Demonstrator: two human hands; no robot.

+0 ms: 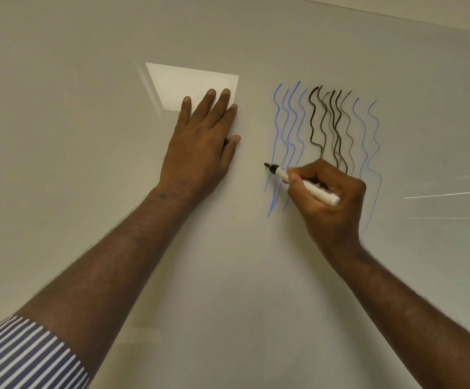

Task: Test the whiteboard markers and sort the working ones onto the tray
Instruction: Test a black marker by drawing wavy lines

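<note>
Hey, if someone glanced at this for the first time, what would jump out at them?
Probably the wavy blue lines and black lines down the whiteboard, right of centre. Just below them, the right hand grips a black-tipped marker. The left hand lies flat on the board at centre.

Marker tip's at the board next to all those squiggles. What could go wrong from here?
1. The marker in the right hand has its tip among the blue lines, so a faint new stroke could be misread.
2. The right hand lies over the lines' lower ends and may smear them.
3. The left hand, flat on the whiteboard, has a small dark thing under the thumb; unclear what.
</note>
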